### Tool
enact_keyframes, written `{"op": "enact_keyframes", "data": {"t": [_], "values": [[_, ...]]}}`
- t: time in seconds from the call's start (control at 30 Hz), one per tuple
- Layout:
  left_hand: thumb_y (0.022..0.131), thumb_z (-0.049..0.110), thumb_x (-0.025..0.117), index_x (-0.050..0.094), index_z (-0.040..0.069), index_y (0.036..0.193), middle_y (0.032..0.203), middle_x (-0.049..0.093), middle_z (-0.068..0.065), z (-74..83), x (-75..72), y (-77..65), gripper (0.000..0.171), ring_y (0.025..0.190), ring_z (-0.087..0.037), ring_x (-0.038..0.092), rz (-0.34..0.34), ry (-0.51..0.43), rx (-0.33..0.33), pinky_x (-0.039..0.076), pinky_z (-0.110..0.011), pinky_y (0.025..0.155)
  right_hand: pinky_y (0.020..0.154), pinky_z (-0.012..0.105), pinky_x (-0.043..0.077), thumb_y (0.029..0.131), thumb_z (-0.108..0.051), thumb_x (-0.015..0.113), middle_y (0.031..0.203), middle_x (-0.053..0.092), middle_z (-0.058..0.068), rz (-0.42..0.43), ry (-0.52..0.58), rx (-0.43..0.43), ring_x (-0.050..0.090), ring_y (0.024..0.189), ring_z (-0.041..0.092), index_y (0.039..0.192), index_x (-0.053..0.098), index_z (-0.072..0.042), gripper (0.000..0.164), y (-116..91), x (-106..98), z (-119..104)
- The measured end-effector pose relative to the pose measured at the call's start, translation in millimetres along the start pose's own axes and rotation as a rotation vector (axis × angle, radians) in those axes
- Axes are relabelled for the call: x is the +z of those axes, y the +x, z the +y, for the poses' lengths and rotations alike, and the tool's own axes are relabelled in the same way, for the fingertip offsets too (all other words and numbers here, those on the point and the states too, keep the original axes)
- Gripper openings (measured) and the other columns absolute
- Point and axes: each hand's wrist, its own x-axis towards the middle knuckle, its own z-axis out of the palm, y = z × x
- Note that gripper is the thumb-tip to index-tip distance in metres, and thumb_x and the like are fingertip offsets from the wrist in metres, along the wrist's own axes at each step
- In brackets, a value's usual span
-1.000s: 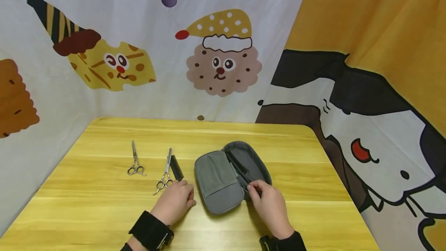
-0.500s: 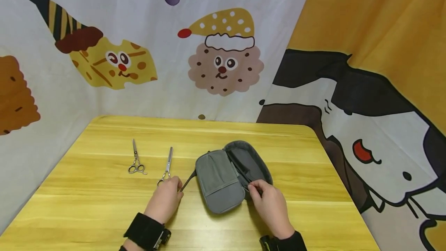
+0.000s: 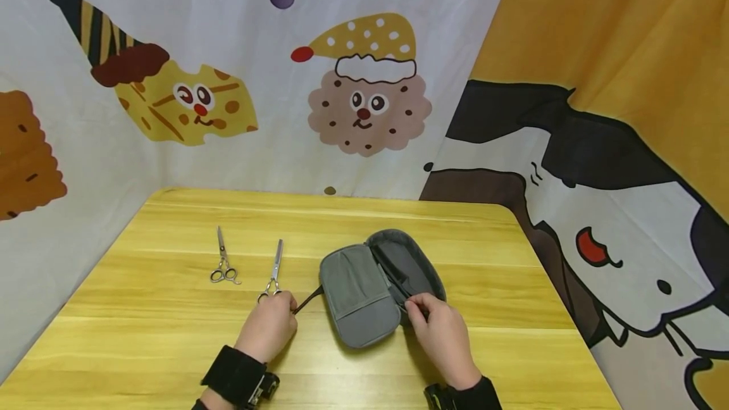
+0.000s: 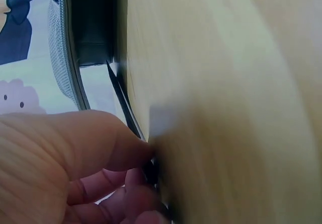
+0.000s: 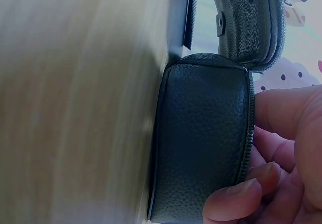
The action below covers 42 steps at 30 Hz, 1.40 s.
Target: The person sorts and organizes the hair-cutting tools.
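Note:
A grey zip case [image 3: 359, 296] lies unfolded on the table, its pocketed flap on the left and its hollow half on the right. My right hand [image 3: 444, 337] grips the near zipped rim of the hollow half; in the right wrist view its fingers [image 5: 236, 199] curl over the zipper edge. My left hand [image 3: 267, 328] pinches the near end of a black comb [image 3: 309, 300], turned nearly edge-on. The comb's far end reaches the case's left side, and its teeth show in the right wrist view. A pair of scissors [image 3: 276, 264] lies just beyond my left hand, handles partly hidden.
Another pair of scissors [image 3: 223, 264] lies farther left on the wooden table [image 3: 142, 334]. A printed cloth [image 3: 228, 169] hangs behind the table and along its sides.
My left hand has shifted slightly left and taken hold of the comb, which has swung from beside the scissors to near the case. The right hand and case look unchanged.

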Motion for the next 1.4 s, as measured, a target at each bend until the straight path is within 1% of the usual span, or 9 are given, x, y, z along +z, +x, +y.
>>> {"op": "enact_keyframes", "data": {"t": [0.1,0.23,0.33,0.5,0.67,0.77,1.07,1.23,1.4], "values": [[0.082,-0.003,0.074,0.072,-0.002,0.103,0.093,0.074,-0.017,-0.8,0.0,-0.4,0.021,0.087,-0.033,0.071,-0.031,-0.017,-0.021,0.062,-0.049,0.076,0.063,0.026,0.050,0.100,-0.024,0.078,0.085,0.078,-0.007,-0.002,0.001,0.001,0.065,0.069,0.007,0.094,0.079,-0.021,0.006,0.0,0.8,0.4],[0.082,0.000,0.073,0.069,-0.004,0.106,0.093,0.073,-0.017,-6.5,3.0,-0.3,0.024,0.086,-0.033,0.070,-0.046,-0.044,-0.028,0.060,-0.050,0.074,0.064,0.027,0.051,0.099,-0.023,0.079,0.087,0.078,-0.006,0.001,0.000,0.001,0.067,0.071,0.008,0.094,0.079,-0.022,0.005,0.0,1.3,0.1],[0.083,0.002,0.070,0.068,-0.004,0.103,0.088,0.071,-0.015,-12.7,6.4,0.8,0.020,0.081,-0.031,0.070,-0.041,-0.053,-0.021,0.060,-0.049,0.069,0.064,0.027,0.051,0.099,-0.023,0.079,0.087,0.078,-0.007,0.002,-0.001,-0.001,0.068,0.071,0.008,0.094,0.079,-0.022,0.005,0.2,1.4,0.0],[0.093,0.004,0.069,0.069,-0.002,0.094,0.080,0.070,-0.012,-16.3,6.8,2.8,0.005,0.072,-0.025,0.070,-0.030,-0.056,-0.018,0.060,-0.043,0.063,0.064,0.027,0.051,0.098,-0.023,0.079,0.086,0.078,-0.007,0.004,-0.003,-0.001,0.068,0.071,0.008,0.094,0.079,-0.022,0.005,0.5,1.2,-0.1],[0.097,0.012,0.070,0.070,0.003,0.091,0.072,0.067,-0.005,-30.7,21.6,9.3,0.011,0.061,-0.014,0.061,0.002,-0.024,-0.020,0.052,-0.034,0.054,0.063,0.026,0.049,0.098,-0.022,0.079,0.085,0.078,-0.007,-0.005,0.002,0.010,0.065,0.069,0.007,0.094,0.079,-0.022,0.004,0.5,1.4,-0.2],[0.100,0.016,0.066,0.069,0.001,0.093,0.073,0.065,-0.006,-37.5,27.7,12.4,0.017,0.060,-0.015,0.057,-0.027,-0.026,-0.017,0.049,-0.034,0.053,0.063,0.027,0.049,0.098,-0.023,0.079,0.085,0.077,-0.007,-0.007,0.002,0.014,0.065,0.069,0.007,0.094,0.079,-0.022,0.005,0.5,1.9,-0.1],[0.105,0.027,0.059,0.058,0.016,0.074,0.062,0.051,0.002,-46.3,33.8,13.6,0.033,0.055,-0.013,0.046,-0.011,-0.068,0.017,0.038,-0.029,0.052,0.066,0.029,0.052,0.098,-0.023,0.080,0.084,0.077,-0.007,0.002,-0.004,0.009,0.068,0.072,0.009,0.093,0.078,-0.022,0.006,0.6,2.4,-0.4],[0.106,0.032,0.060,0.055,0.020,0.074,0.062,0.048,0.005,-55.0,41.1,17.4,0.035,0.055,-0.011,0.044,0.007,-0.065,0.029,0.034,-0.026,0.051,0.065,0.030,0.052,0.098,-0.023,0.080,0.085,0.077,-0.007,0.007,-0.007,0.004,0.069,0.073,0.010,0.093,0.079,-0.021,0.005,0.8,1.6,-1.0],[0.105,0.031,0.062,0.054,0.020,0.075,0.062,0.048,0.005,-55.5,40.8,16.9,0.034,0.055,-0.011,0.044,0.032,-0.084,0.050,0.034,-0.025,0.051,0.066,0.030,0.053,0.098,-0.023,0.080,0.087,0.078,-0.006,0.002,-0.005,0.009,0.070,0.074,0.011,0.094,0.079,-0.022,0.004,0.7,1.1,-1.2]]}}
